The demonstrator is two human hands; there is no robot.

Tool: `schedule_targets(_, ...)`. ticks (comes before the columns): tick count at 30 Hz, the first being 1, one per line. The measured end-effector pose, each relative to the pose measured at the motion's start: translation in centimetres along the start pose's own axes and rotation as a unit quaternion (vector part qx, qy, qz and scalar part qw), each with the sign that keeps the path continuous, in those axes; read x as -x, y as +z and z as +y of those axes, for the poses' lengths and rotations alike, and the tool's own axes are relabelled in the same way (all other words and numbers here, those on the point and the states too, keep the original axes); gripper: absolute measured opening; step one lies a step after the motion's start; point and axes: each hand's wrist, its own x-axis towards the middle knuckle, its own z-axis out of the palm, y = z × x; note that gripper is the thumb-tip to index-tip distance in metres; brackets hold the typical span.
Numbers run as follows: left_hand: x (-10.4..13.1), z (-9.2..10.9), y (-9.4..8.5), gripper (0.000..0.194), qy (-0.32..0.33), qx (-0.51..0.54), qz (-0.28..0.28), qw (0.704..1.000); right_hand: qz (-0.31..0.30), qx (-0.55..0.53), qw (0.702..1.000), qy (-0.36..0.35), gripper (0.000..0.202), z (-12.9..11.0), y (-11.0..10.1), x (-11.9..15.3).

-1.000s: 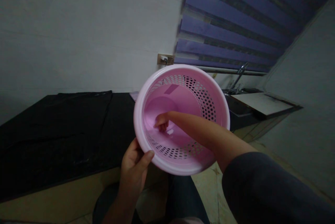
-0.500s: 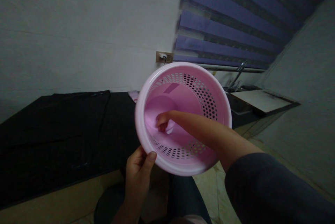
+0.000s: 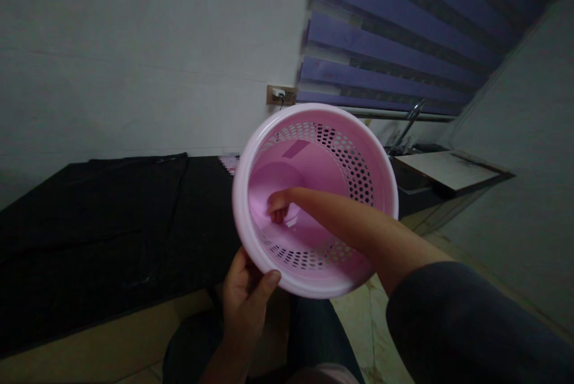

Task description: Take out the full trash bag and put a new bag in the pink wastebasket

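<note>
A round pink plastic basket (image 3: 314, 287) with rows of holes in its wall is tilted so that its open mouth faces me. My left hand (image 3: 246, 294) grips the lower left of its rim, the thumb on the front and the fingers behind. Deep inside the basket is my right hand (image 3: 280, 204), near the bottom, with its fingers curled. What those fingers hold, if anything, is too small and shaded to make out.
Black sheeting covers the dark counter (image 3: 206, 216) on the left. A faucet (image 3: 409, 124), a sink and a pale board (image 3: 448, 170) are at the right. A wall socket (image 3: 281, 95) holds a plug behind the basket, beside purple blinds (image 3: 381, 37).
My left hand has slid slightly right along the rim. The basket sits a little higher in view, and my right hand remains inside it.
</note>
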Motion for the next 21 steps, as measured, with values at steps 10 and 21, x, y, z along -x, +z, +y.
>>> schedule_targets(10, -0.1, 0.7, 0.8, 0.047, -0.001, 0.033, 0.023, 0.999, -0.016, 0.009, 1.000, -0.013, 0.022, 0.1, -0.1, -1.0)
schedule_targets(21, 0.0, 0.5, 1.3, 0.044, 0.041, 0.066, 0.033, 0.996, -0.044, 0.056, 0.997, -0.044, 0.024, 0.0, -0.3, -0.9)
